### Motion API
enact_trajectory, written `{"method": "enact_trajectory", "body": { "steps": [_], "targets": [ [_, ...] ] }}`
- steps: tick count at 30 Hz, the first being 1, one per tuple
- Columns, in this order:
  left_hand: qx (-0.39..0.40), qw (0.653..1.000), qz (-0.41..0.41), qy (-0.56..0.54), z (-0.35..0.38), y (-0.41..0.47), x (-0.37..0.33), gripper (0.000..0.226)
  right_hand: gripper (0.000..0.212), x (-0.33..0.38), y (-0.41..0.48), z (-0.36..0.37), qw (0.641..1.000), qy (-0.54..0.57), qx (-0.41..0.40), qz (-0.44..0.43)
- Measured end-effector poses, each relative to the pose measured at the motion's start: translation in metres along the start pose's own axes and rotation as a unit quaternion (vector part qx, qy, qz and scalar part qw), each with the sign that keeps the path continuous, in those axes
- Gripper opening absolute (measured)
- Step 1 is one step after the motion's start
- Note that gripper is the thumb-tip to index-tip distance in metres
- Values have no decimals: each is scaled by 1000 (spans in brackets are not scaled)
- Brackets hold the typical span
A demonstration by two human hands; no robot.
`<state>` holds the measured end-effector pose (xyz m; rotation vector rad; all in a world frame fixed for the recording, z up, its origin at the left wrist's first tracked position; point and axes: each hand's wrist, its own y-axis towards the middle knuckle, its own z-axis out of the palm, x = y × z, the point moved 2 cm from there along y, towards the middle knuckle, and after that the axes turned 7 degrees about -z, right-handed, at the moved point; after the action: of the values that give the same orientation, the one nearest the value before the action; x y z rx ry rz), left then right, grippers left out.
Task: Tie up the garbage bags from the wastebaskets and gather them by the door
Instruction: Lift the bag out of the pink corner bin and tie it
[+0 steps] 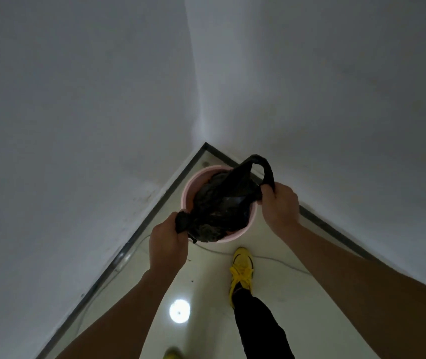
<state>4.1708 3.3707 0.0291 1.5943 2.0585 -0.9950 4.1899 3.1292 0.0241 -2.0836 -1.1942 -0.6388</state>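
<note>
Fingers (271, 200) grip crinkly black bag (222, 206) in round, perhaps plastic wastebasket (187, 183).

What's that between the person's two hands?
In the head view, a black garbage bag spans from left hand to right hand, each gripping an end, over the pink wastebasket.

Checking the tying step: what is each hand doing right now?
Left hand: closed, gripping a bunched edge of the black garbage bag.
Right hand: closed, gripping the same bag.

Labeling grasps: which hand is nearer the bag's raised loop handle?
Right. The right hand grips the loop handle; left hand grips the opposite corner of the garbage bag, across the pink wastebasket.
</note>
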Motion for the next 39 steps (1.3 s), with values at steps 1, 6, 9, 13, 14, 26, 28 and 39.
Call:
{"method": "enact_trajectory", "body": {
  "steps": [1,6,9,13,14,26,28,39],
  "targets": [
    [-5,1000,4,-9,-7,-7,-1,32,32,2,-12,-4,1000,1,-12,0],
    [-1,995,30,-100,-48,-51,8,20,37,15,-85,-21,994,38,-103,-2],
    [-23,986,11,-166,-76,-75,24,22,41,15,-135,-28,982,95,-160,22],
    [-29,962,-35,-268,-119,-113,36,33,36,17,-206,-42,963,143,-224,49],
    [-32,957,-44,-284,-130,-120,38,34,35,18,-221,-47,959,149,-235,57],
    [-39,937,-139,-319,-66,-144,110,20,33,-67,-261,15,964,155,-175,124],
    [-53,929,-160,-328,-30,-139,133,19,36,-100,-255,41,966,160,-171,109],
    [-72,868,-246,-426,125,-100,230,32,36,-240,-215,172,939,262,-218,35]
  ]
}}
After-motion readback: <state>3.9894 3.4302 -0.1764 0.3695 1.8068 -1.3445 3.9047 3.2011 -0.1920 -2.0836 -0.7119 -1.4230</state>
